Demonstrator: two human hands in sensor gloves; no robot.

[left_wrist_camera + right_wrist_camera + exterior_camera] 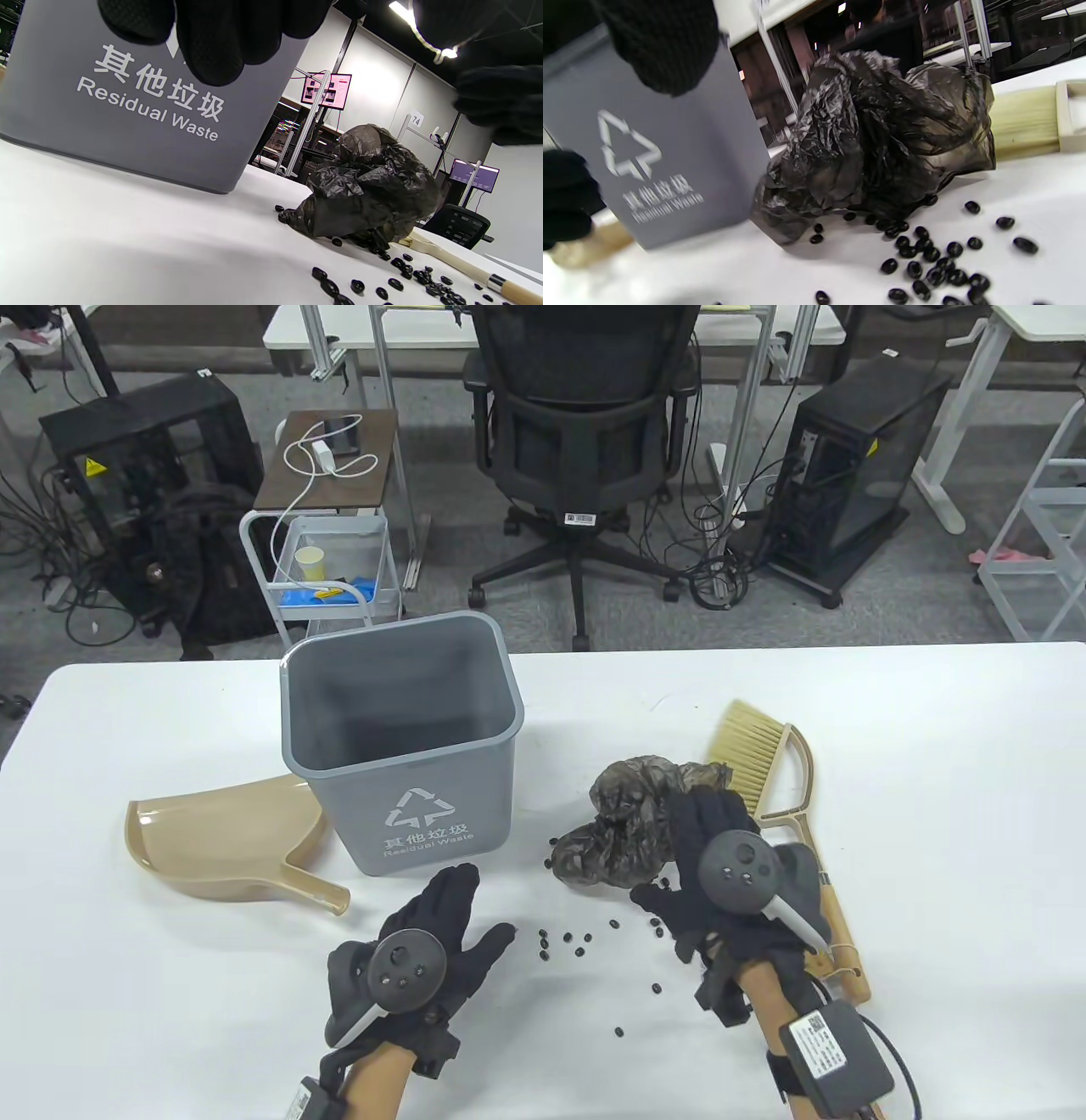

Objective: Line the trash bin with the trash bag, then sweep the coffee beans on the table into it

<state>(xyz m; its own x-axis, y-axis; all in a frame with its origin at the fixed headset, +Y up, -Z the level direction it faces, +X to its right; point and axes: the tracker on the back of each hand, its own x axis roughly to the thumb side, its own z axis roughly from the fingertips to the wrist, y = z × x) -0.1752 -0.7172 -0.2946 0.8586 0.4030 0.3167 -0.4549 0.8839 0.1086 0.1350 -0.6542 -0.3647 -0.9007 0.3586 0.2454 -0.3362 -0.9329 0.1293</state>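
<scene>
The grey trash bin (399,755) (127,106) (683,161) stands upright and unlined at the table's middle left. A crumpled black trash bag (624,823) (373,186) (882,140) lies to its right. Coffee beans (577,942) (407,275) (925,254) are scattered in front of the bag. My right hand (666,848) hovers over the bag's right side, its fingers (661,46) spread and holding nothing. My left hand (479,908) is flat and open just in front of the bin, with its fingers (220,42) pointing at the bin wall.
A tan dustpan (225,840) lies left of the bin. A hand brush (764,763) (1022,123) lies right of the bag, its handle (458,258) running toward me under my right wrist. Past the table's far edge stand an office chair (585,432) and a small cart (331,560).
</scene>
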